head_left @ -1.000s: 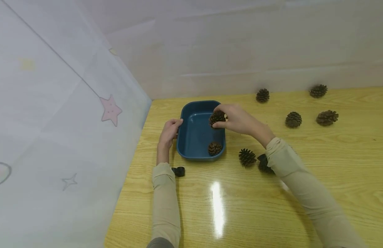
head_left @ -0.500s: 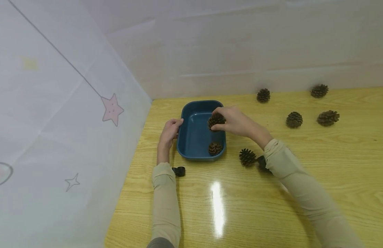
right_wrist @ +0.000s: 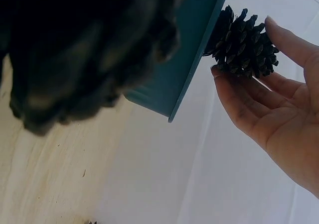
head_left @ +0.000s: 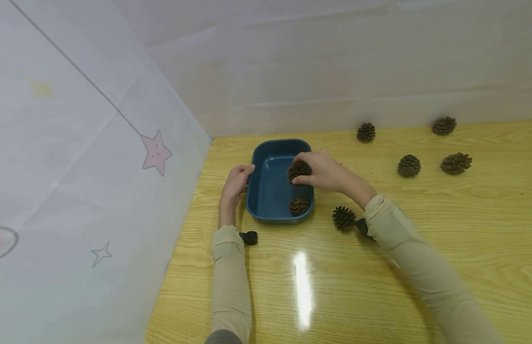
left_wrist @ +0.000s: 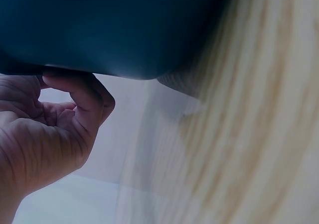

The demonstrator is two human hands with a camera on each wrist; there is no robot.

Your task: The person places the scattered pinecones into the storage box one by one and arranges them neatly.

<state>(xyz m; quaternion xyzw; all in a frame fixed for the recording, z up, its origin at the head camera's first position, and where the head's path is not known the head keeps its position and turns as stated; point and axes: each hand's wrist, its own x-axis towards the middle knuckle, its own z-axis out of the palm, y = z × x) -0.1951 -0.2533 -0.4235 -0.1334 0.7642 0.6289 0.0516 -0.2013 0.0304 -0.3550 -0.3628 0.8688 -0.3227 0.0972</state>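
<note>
A pinecone sits within the walls of the blue tub in the head view, over toward its right side; from where I stand, I can't tell whether it touches the bottom. The person's right grip has it between thumb and fingers, reaching in across the tub's right wall. The left grip is holding the opposite wall, thumb over the rim. A second cone lies in the near right corner of the tub, just apart from the right grip. Over on the counter I can see four cones farther off to the right, two by the wall and two a little nearer, and one more close to the tub, beside a black item that the right sleeve partly covers. Another small black object shows beside the left sleeve. From the left wrist, the tub's dark side fills the top, with bent fingers set against it and blurred wood grain alongside. From the right wrist, thumb and fingertips clasp the pinecone at the tub's edge, while a big, blurred dark cone looms up close at the left.
</note>
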